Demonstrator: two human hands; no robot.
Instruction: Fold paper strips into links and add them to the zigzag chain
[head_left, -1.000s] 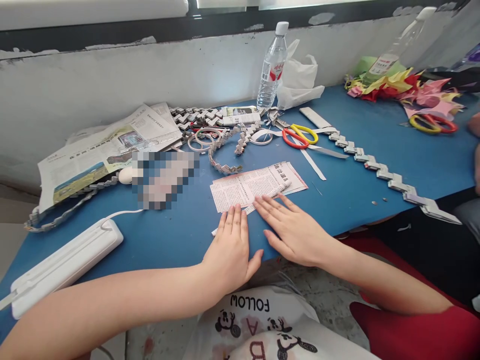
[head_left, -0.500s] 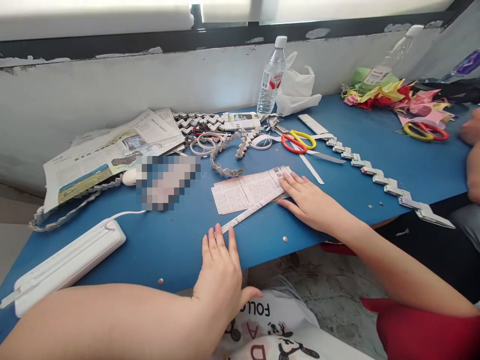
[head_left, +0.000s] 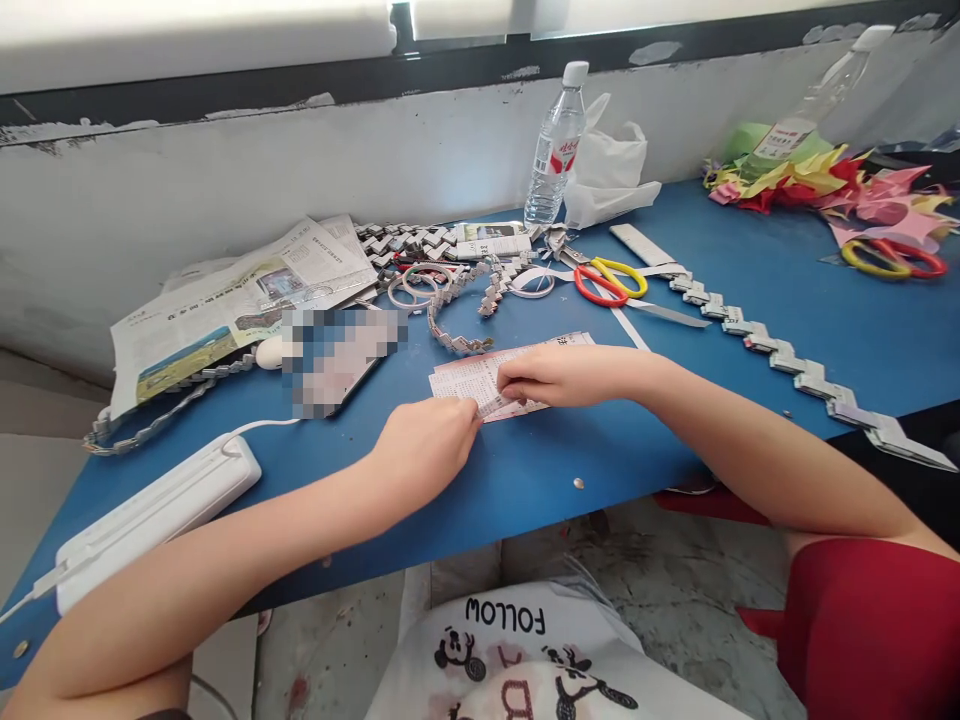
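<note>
On the blue table [head_left: 517, 500] against a pale wall [head_left: 255, 165], the left hand [head_left: 427, 447] and right hand [head_left: 559, 376] curl in at printed paper [head_left: 463, 377]; what they pinch, I cannot tell.

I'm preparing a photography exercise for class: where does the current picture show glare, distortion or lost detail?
Head view: bright blinds at top; pale glow on the wall; mosaic patch hiding detail; fine print on the paper slips unreadable; far-right bottle leaning, probably lens stretch.
</note>
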